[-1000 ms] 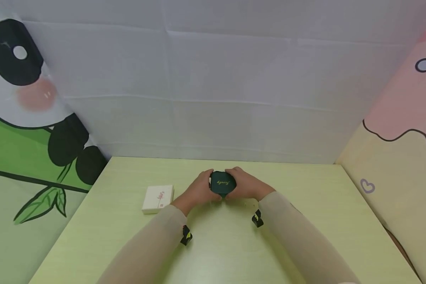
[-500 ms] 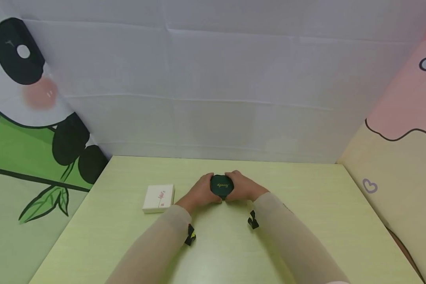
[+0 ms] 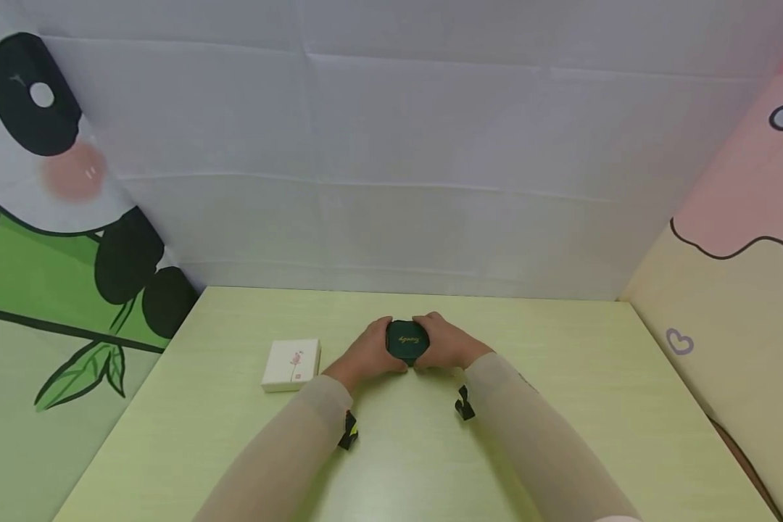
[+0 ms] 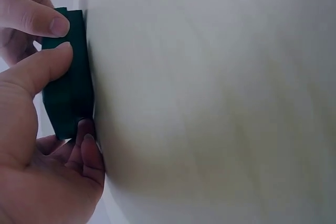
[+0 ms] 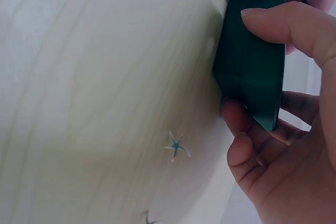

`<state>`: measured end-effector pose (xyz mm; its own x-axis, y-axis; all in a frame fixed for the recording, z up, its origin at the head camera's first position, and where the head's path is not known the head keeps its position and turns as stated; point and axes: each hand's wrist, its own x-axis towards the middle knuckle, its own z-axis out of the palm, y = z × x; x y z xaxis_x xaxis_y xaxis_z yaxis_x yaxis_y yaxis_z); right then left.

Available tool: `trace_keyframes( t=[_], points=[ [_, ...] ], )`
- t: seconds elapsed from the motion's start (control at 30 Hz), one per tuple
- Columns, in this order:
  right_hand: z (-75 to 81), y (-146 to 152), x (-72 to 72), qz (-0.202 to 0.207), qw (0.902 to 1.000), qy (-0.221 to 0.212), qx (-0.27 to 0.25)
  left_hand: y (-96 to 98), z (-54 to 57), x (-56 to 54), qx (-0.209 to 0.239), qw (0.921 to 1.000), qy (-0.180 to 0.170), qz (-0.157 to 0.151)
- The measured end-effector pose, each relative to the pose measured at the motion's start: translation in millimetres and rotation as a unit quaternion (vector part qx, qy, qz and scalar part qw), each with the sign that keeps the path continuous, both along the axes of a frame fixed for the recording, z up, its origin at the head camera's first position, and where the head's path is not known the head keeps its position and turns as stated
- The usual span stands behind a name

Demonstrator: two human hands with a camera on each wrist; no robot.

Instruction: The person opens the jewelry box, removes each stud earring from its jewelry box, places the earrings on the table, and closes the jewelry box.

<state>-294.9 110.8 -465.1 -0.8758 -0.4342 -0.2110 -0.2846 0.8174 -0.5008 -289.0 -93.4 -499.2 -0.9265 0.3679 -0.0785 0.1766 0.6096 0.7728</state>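
A small dark green jewelry box (image 3: 407,341) with gold lettering on its lid stands at the middle of the table, its lid closed. The left hand (image 3: 368,354) grips its left side, with the thumb along the near face and the fingers curled around the end, as the left wrist view shows. From the other side the right hand (image 3: 449,342) holds it the same way; both thumb tips lie close together on the green face (image 4: 73,85). Beside the right hand, a tiny star-shaped piece (image 5: 176,145) lies on the tabletop, with another small piece (image 5: 148,219) at the lower frame edge.
A flat white box (image 3: 291,365) with a pink flower print lies left of the left forearm. The pale yellow-green table (image 3: 404,464) meets a white sheet (image 3: 391,167) at the back. Printed cartoon panels flank it on both sides.
Over the second, both hands have brought the green jewelry box slightly lower and nearer, and its lid has levelled. Since half a second ago, almost nothing has moved.
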Motion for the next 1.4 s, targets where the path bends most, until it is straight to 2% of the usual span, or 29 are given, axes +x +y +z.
trace_keyframes(
  t=[0.33,0.53,0.73,0.93,1.1,1.23,1.4],
  points=[
    [3.9,-1.2,1.7,-0.001,0.9998,0.014,0.012,-0.9,-0.4,0.1,-0.014,0.9999,0.008,0.002],
    [12.9,-2.0,6.9,-0.009,0.9986,0.033,0.04,-5.7,0.6,0.3,-0.024,0.9997,0.007,0.002],
    [26.3,-0.8,14.9,-0.015,0.9966,0.053,0.061,-19.4,9.8,4.9,-0.029,0.9996,0.004,-0.001],
    [31.8,-5.0,22.3,-0.028,0.9954,0.07,0.059,-34.3,23.7,18.2,-0.046,0.9985,0.029,-0.008],
    [37.1,-18.8,32.2,-0.04,0.9957,0.08,0.025,-51.4,36.7,33.6,-0.063,0.9963,0.058,-0.006],
    [40.2,-36.5,43.3,-0.023,0.9957,0.09,-0.002,-73.8,45.3,46.7,-0.072,0.9932,0.092,0.004],
    [39.1,-58.5,57.6,-0.006,0.9948,0.098,-0.028,-106.9,47.6,60.2,-0.088,0.9885,0.12,0.029]
  ],
)
